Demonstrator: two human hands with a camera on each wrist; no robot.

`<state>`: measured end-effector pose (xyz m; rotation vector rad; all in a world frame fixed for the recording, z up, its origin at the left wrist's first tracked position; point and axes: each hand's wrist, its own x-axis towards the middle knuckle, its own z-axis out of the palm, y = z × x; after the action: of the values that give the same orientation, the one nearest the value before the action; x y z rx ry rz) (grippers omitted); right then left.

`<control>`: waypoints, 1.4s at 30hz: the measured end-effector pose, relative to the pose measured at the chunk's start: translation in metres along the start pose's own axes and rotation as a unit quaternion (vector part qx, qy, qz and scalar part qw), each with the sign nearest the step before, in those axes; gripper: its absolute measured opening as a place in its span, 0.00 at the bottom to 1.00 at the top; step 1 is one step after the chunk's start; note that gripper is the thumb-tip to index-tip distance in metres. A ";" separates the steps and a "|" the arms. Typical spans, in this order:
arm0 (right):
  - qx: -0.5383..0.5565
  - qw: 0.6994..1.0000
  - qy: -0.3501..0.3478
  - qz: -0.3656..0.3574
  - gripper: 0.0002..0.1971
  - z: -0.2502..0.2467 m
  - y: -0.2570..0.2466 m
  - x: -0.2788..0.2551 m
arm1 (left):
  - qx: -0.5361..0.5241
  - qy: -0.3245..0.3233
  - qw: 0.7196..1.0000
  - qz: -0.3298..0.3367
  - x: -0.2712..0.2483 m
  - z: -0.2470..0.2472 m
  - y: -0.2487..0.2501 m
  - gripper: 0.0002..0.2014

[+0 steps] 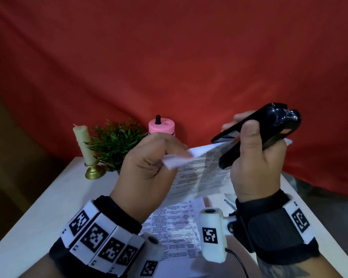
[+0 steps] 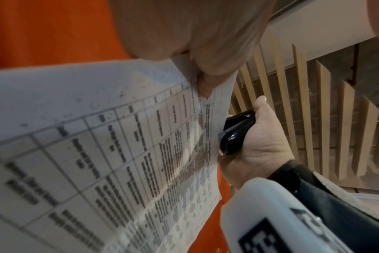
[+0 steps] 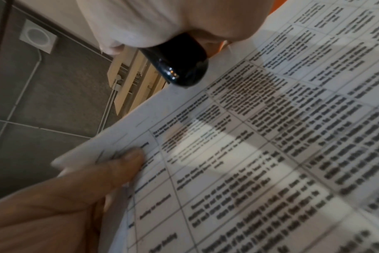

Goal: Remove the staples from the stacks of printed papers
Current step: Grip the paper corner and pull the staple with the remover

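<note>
A stapled set of printed papers point(image 1: 201, 171) is lifted off the table, its tables of text facing me. My left hand point(image 1: 149, 157) pinches its folded top corner point(image 1: 174, 160), seen close up in the left wrist view as printed papers point(image 2: 119, 154). My right hand point(image 1: 255, 157) grips a black stapler-shaped tool point(image 1: 257, 133), its two halves spread at the paper's upper right edge. In the right wrist view the black tool point(image 3: 180, 63) touches the sheet's edge point(image 3: 184, 95). No staple can be made out.
More printed sheets point(image 1: 175, 223) lie flat on the white table point(image 1: 38, 217). A small metal tool point(image 1: 230, 204) lies by my right wrist. At the back left stand a candle in a gold holder point(image 1: 84, 145), a green plant point(image 1: 117, 141) and a pink cylinder point(image 1: 161, 127). A red cloth hangs behind.
</note>
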<state>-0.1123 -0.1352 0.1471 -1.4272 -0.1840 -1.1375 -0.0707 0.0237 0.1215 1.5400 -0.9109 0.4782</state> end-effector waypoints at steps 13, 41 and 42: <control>-0.028 0.993 -0.015 0.118 0.25 0.015 -0.005 0.019 | -0.098 0.010 0.976 -0.195 0.005 0.005 0.009 0.04; 0.020 0.999 0.016 -0.041 0.24 0.000 0.015 0.004 | -0.026 -0.030 0.999 -0.025 0.002 0.007 -0.009 0.14; 0.019 0.998 0.014 -0.064 0.28 -0.002 0.015 0.002 | -0.024 -0.024 0.999 -0.011 0.003 0.007 -0.008 0.12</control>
<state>-0.1012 -0.1417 0.1380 -1.3815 -0.2779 -1.2514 -0.0644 0.0157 0.1172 1.5223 -0.9348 0.4013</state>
